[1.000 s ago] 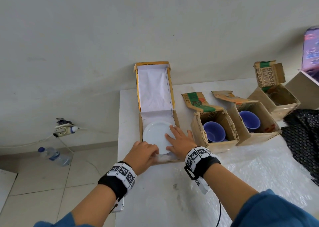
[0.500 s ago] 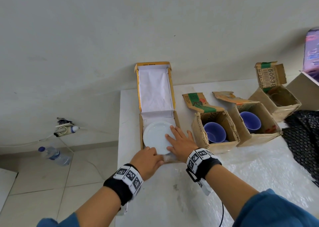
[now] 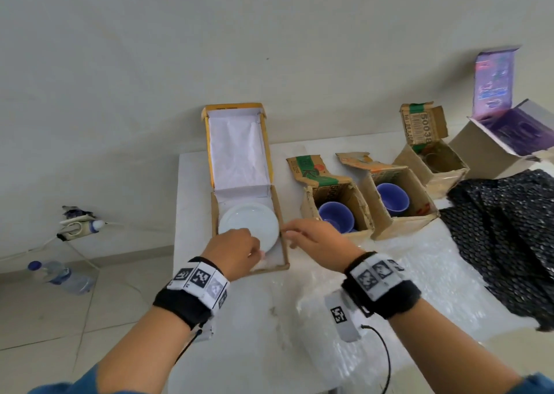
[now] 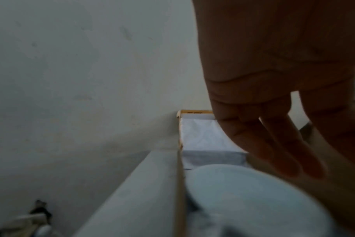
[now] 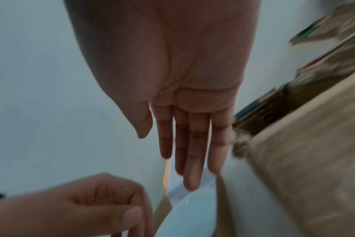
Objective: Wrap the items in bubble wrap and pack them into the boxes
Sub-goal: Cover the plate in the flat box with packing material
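A white plate (image 3: 248, 222) (image 4: 253, 200) (image 5: 192, 213) lies in a flat cardboard box (image 3: 277, 210) whose paper-lined lid (image 3: 236, 153) stands open against the wall. My left hand (image 3: 251, 243) (image 4: 284, 152) (image 5: 111, 208) is over the plate's near rim, fingers bent down onto it; nothing shows between them. My right hand (image 3: 299, 234) (image 5: 188, 152) hovers just off the box's right wall, fingers straight and holding nothing. A clear bubble wrap sheet (image 3: 419, 273) covers the table under my right forearm.
Two open cartons each hold a blue cup (image 3: 335, 218) (image 3: 392, 197). Behind them stand another open carton (image 3: 431, 159) and a purple box (image 3: 509, 132). Black wrap (image 3: 503, 243) lies at right. The table's left edge is beside the plate box; a water bottle (image 3: 57, 276) lies on the floor.
My right hand has lifted off the plate and moved right, past the box wall. My left hand has moved forward onto the plate's near rim.
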`<state>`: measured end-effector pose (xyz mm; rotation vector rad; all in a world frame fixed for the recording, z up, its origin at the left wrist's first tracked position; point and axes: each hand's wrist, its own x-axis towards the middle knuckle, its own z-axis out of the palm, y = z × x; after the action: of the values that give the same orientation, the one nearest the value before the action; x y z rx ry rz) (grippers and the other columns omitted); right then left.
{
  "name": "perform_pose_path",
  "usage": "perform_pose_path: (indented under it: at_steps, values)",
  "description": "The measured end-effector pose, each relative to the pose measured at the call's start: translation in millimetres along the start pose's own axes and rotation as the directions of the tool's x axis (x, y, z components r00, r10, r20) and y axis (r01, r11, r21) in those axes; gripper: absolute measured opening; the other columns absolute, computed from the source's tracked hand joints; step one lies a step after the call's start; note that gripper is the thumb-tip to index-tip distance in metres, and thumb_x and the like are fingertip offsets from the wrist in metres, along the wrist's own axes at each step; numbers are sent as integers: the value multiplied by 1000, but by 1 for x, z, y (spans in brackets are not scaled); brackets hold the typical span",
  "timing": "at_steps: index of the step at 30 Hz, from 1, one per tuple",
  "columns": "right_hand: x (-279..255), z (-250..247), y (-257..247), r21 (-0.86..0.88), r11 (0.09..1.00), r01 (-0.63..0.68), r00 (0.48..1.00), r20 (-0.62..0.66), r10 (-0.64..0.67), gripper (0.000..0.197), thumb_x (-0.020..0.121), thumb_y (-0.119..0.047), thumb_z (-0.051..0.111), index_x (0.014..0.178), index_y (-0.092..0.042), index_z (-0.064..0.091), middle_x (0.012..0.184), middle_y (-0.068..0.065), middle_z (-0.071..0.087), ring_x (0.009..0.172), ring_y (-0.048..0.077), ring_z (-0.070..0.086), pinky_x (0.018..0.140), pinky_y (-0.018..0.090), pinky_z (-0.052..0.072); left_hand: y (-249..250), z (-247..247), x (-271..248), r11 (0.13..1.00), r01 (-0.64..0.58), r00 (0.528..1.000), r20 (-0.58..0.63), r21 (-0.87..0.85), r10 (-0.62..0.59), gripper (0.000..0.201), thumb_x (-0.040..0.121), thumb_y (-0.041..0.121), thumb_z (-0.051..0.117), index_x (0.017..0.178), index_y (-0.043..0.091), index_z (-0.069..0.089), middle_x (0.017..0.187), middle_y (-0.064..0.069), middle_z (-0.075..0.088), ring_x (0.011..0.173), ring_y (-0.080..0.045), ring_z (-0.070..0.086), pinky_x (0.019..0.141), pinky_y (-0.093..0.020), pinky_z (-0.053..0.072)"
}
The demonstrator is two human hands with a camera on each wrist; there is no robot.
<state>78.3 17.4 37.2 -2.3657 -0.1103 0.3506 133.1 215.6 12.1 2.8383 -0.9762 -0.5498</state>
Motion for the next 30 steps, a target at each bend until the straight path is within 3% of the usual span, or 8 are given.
perform_pose_path:
  at_steps: [3, 6, 11, 16, 20, 25, 27, 30]
  values:
    - [-43, -38, 35, 40, 993, -110, 994, -4, 110, 19, 96, -27, 50, 98, -15, 65, 89, -1, 68, 80, 8, 64, 78, 25, 49, 40, -2, 2, 960, -117, 989, -121, -255, 89, 24, 92, 41, 50, 87, 21, 64, 91, 4, 58, 82, -16, 58, 73, -35, 50]
    - [-80, -61, 92, -70, 963, -259, 965, -61, 255, 6, 89, -25, 63, 88, -19, 63, 82, -5, 64, 72, 6, 59, 73, 23, 46, 91, 10, 13, 923, -199, 978, -125, -331, 166, 18, 89, 41, 54, 89, 25, 61, 91, 11, 59, 82, -11, 58, 74, -32, 50]
    - [-123, -63, 180, -253, 843, -474, 880, -102, 464, 39, 76, -42, 74, 110, -27, 60, 101, -3, 51, 98, 15, 51, 90, 24, 43, 165, 47, 40, 915, -196, 980, -54, -353, 189, 26, 88, 40, 58, 110, 25, 59, 109, 9, 58, 100, -11, 55, 82, -27, 45]
    - [-133, -51, 207, -319, 894, -313, 950, -104, 295, 60, 73, -54, 71, 127, -35, 52, 115, -2, 45, 110, 17, 42, 97, 26, 37, 207, 81, 66, 957, -122, 991, 14, -265, 130, 48, 84, 50, 59, 125, 26, 53, 122, 5, 52, 115, -16, 45, 97, -33, 41]
    - [-131, -44, 216, -312, 928, -204, 977, -130, 171, 44, 76, -48, 71, 113, -27, 62, 109, -1, 51, 104, 19, 47, 90, 27, 39, 219, 94, 70, 977, -14, 1000, -24, -214, 9, 49, 78, 59, 61, 115, 27, 54, 115, 6, 52, 110, -16, 46, 94, -33, 41]
    - [-133, -44, 219, -187, 978, -92, 976, -212, 51, 25, 80, -34, 71, 101, -21, 69, 97, -2, 56, 94, 19, 54, 84, 28, 44, 226, 90, 69, 943, 55, 990, -102, -329, -94, 26, 81, 48, 65, 92, 25, 58, 100, 7, 58, 99, -15, 51, 87, -31, 43]
    - [-132, -53, 216, -141, 988, -61, 967, -255, 23, 23, 81, -32, 71, 101, -21, 70, 93, -6, 55, 88, 12, 51, 82, 24, 43, 227, 82, 66, 852, 75, 983, -103, -519, -149, 21, 80, 39, 70, 85, 23, 58, 90, 8, 60, 88, -13, 55, 83, -29, 47]
    - [-131, -74, 203, -80, 997, 11, 952, -305, -35, 23, 82, -28, 71, 104, -19, 69, 92, -9, 57, 81, 4, 49, 77, 15, 39, 228, 65, 60, 603, 71, 991, -16, -794, -137, 16, 81, 26, 72, 92, 27, 59, 88, 2, 64, 83, -14, 61, 81, -28, 52]
